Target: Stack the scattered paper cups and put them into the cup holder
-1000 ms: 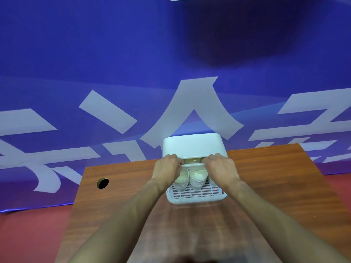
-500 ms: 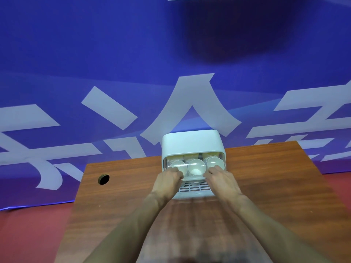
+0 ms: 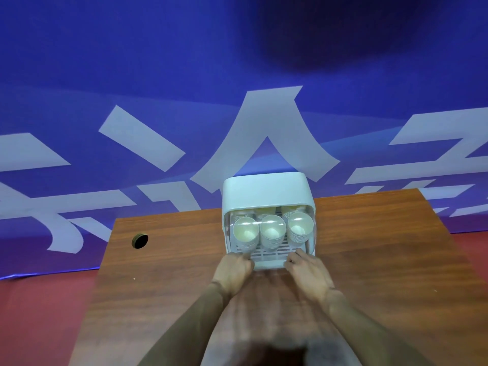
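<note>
White plastic cup holder [image 3: 266, 191], box-shaped with a rounded top, stood at the far middle of the brown wooden table [image 3: 383, 247], before the blue banner [image 3: 158, 75] with pale lettering. Three stacks of white paper cups lay inside it, side by side, mouths toward the camera: left stack [image 3: 245, 231], middle stack [image 3: 272, 229], right stack [image 3: 300, 225]. Left hand [image 3: 233, 270] and right hand [image 3: 309, 268] both gripped the holder's slatted front lip, fingers curled over it, one near each corner. Round cable hole [image 3: 139, 241] sat in the table's left part, well apart from the holder. Red floor [image 3: 39, 299] showed left of the table
</note>
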A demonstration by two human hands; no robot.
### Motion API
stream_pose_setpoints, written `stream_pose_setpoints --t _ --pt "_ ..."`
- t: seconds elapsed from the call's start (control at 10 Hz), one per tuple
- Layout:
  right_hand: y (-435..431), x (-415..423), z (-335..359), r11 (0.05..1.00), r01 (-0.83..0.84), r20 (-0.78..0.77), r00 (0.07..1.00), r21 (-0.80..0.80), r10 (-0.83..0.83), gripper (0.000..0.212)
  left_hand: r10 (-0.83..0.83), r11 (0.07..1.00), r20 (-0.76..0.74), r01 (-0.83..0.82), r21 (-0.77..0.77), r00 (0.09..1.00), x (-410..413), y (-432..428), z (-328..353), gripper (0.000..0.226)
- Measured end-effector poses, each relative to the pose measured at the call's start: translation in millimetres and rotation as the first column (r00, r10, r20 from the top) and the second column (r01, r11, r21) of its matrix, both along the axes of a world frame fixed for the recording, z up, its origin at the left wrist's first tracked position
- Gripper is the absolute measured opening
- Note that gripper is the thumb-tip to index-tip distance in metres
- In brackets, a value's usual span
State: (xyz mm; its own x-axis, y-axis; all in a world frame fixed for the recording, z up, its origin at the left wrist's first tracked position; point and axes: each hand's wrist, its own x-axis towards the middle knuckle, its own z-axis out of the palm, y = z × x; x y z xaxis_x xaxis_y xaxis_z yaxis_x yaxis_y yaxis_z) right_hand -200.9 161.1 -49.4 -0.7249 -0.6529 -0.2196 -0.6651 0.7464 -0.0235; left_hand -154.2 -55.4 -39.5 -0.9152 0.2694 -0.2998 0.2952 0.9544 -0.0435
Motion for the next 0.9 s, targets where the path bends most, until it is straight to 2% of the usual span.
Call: stream_pose_setpoints --t 0.1,0.4,0.6,0.8,0.9 --pt "0.3 0.8 -11.2 1.0 0.002 0.018 1.0 0.028 -0.003 0.03 -0.009 1.0 0.052 0.011 -0.024 0.999 -1.4 -0.5 -5.1 0.03" --pt "1.3 -3.1 -10.6 1.0 -0.001 0.011 1.0 -0.014 0.001 0.026 -0.005 1.0 0.072 0.006 -0.011 0.997 -0.4 2.2 0.1 0.026" --pt "0.7 4.1 -2.7 0.999 0.024 0.047 0.999 -0.042 -0.022 0.031 0.094 0.993 -0.032 -0.091 0.081 0.995 9.5 3.3 13.4 0.024" --pt "3.8 0.0 21.4 0.982 0.118 0.02 0.993 -0.15 -0.116 0.03 0.257 0.957 -0.244 -0.211 0.198 0.935 13.9 0.6 43.3 0.03" --pt "8.6 7.5 32.9 0.982 0.128 0.023 0.992 -0.136 -0.126 0.029 0.286 0.947 -0.282 -0.226 0.228 0.916 27.9 -2.4 54.0 0.035"
